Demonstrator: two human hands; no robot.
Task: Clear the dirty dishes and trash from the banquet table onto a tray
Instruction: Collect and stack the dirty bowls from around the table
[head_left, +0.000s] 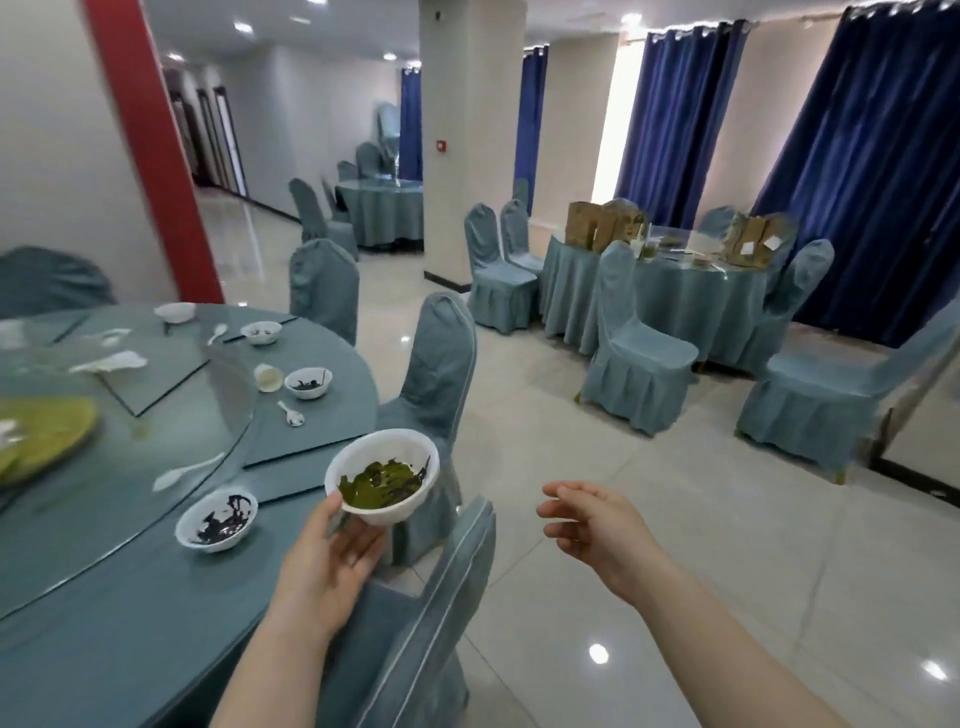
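We see our left hand (332, 558) gripping a white bowl (382, 475) of green and dark scraps, raised past the banquet table (130, 623) edge above a covered chair (415, 623). Right hand (597, 530) hangs empty, fingers loosely curled, over bare floor (649, 519). Another dirty bowl (216, 518) sits near the table rim.

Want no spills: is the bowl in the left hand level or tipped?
Slightly tipped. The bowl, held from below by the left hand, shows its leafy inside to the camera, rim lower on the near-left side.
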